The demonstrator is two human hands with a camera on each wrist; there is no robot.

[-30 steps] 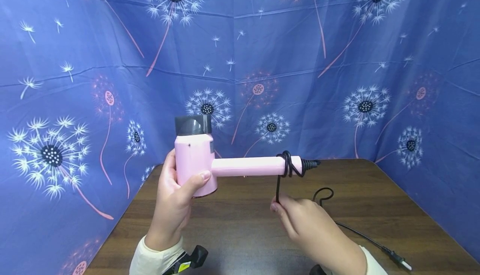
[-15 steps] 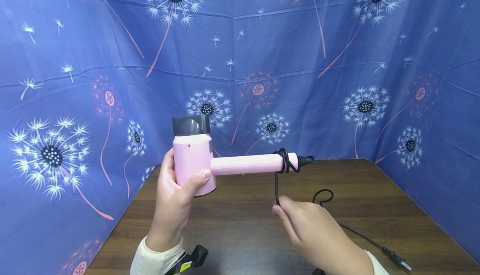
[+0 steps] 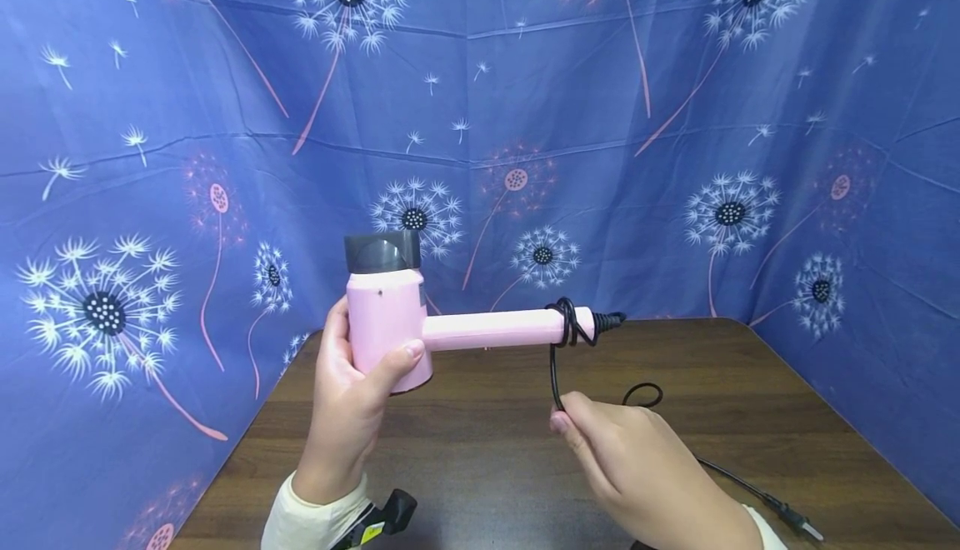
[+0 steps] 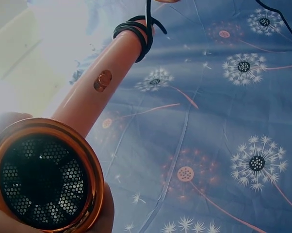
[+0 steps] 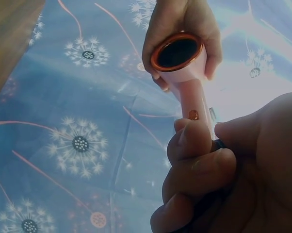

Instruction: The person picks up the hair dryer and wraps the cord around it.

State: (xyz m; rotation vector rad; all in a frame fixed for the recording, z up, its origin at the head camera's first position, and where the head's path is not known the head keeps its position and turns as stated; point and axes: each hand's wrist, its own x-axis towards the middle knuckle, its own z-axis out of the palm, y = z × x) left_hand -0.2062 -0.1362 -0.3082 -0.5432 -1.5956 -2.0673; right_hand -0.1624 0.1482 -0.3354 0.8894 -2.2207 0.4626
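Observation:
A pink hair dryer [image 3: 386, 317] with a black nozzle [image 3: 382, 252] is held above the table, its handle pointing right. My left hand [image 3: 348, 396] grips the barrel, thumb across the front. In the left wrist view the round mesh intake [image 4: 43, 182] and a copper-coloured switch [image 4: 103, 81] show. Black power cord [image 3: 572, 322] is wound a few turns round the handle's end. Below the handle, my right hand [image 3: 637, 458] pinches the cord where it hangs down. Curled fingers [image 5: 199, 174] of that hand fill the lower right wrist view, hiding most of the cord there.
A brown wooden table [image 3: 480, 458] lies beneath both hands. To the right, a loop of cord [image 3: 643, 394] and the two-prong plug [image 3: 795, 518] rest on it. A blue dandelion-print cloth [image 3: 600, 117] hangs behind and on both sides.
The handle end has shifted slightly left and up. My right hand has moved a little right with the pinched cord, and the loop on the table has shifted slightly. The left hand keeps its grip.

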